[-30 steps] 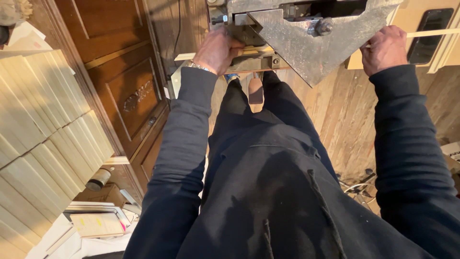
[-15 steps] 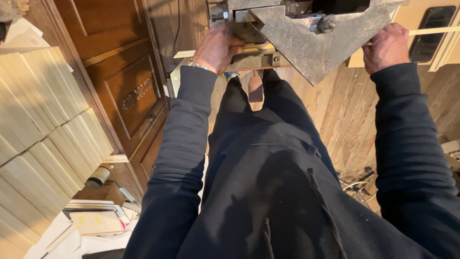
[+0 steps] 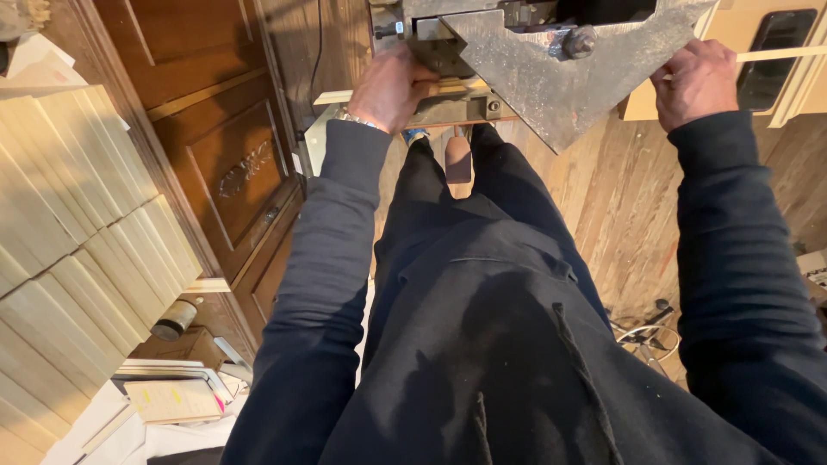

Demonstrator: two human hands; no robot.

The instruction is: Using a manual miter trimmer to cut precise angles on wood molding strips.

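Nearest the camera: dark sweatshirt [image 3: 517, 362] and dark trousers [image 3: 465, 198] of the person, seen from above; no change from the earlier frames.

Left margin: stacked pale wood strips [image 3: 77, 258]; papers [image 3: 172, 400] on the floor; dark panelled wooden door [image 3: 215, 146]. All stayed where they were.

Mid distance: left hand [image 3: 392, 86], bracelet at the wrist, was closed over a thin pale wood strip [image 3: 345, 96] where it met the machine; same hold as half a second before. Right hand [image 3: 696, 79], well apart from the left, was closed on a second pale strip [image 3: 775, 54] running off to the right; unmoved.

Farthest: triangular grey metal plate [image 3: 560, 77] of the machine, point toward the person, between both hands. Plank floor [image 3: 620, 198] below.
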